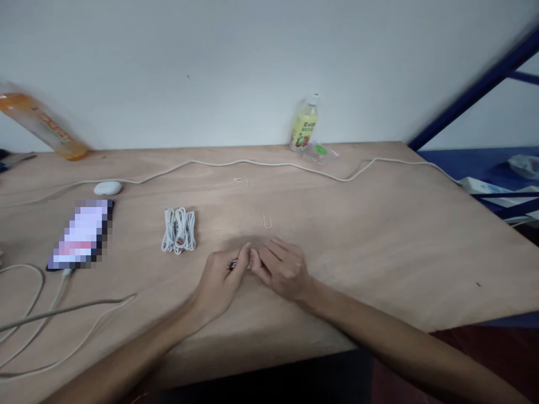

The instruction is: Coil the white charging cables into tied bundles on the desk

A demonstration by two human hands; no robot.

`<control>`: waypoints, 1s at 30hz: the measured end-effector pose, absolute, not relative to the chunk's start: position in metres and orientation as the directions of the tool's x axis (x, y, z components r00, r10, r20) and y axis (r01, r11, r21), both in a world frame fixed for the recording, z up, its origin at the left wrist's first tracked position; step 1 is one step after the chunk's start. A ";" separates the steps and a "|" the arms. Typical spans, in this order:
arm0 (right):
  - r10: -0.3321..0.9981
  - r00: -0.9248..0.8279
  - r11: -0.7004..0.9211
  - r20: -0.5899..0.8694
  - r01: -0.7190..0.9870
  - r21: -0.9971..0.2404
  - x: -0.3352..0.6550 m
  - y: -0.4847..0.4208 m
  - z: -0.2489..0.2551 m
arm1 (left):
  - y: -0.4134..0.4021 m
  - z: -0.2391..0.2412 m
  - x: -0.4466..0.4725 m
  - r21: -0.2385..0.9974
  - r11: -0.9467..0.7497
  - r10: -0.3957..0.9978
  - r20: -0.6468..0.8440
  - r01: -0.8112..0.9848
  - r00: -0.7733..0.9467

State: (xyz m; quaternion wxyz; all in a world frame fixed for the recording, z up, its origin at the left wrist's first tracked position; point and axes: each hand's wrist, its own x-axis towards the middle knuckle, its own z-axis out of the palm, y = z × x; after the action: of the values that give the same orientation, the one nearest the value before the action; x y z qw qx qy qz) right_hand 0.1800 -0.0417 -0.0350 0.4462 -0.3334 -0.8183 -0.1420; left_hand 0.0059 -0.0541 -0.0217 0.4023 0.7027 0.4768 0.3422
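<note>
My left hand (223, 278) is closed, its thumb pressed on top of a small bundle, apparently a coiled white cable (233, 264). Only a few pale strands with dark gaps show between the fingers. My right hand (282, 266) meets it at the fingertips, with fingers curled and pinched around the other end of the bundle. Most of the cable is hidden by both hands. To the left lie several coiled white cables (179, 231) side by side. Just beyond my hands is a thin U-shaped tie (267, 221), with thin bent ties (241, 180) farther back.
A phone (82, 233) with a plugged-in cord and a white earbud case (108, 188) lie left. An orange bottle (46, 129) leans at the wall. A yellow-labelled bottle (304, 124) stands beside clear plastic packaging (320, 151). One long white cord (269, 163) crosses the table.
</note>
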 end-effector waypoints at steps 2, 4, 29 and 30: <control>0.504 -0.310 0.729 0.806 0.653 -0.205 0.177 -0.043 -0.037 | -0.055 -0.022 0.006 0.824 -0.348 0.928 0.235 0.447 0.289; 0.643 -0.227 0.679 0.731 0.610 -0.408 0.173 -0.045 -0.038 | -0.055 -0.022 0.007 0.749 -0.452 0.891 0.355 0.484 0.283; 0.604 -0.219 0.707 0.766 0.590 -0.389 0.176 -0.024 -0.044 | -0.032 -0.027 0.020 0.611 -0.592 0.801 0.515 0.525 0.304; 0.638 -0.197 0.691 0.745 0.573 -0.440 0.176 -0.026 -0.044 | -0.031 -0.028 0.019 0.569 -0.623 0.775 0.544 0.537 0.323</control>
State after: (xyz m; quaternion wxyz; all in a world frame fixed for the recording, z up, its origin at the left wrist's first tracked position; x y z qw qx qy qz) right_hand 0.1759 -0.0258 -0.0440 0.4981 -0.3918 -0.7729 0.0324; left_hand 0.0189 -0.0315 -0.0276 0.1437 0.8006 0.4096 0.4131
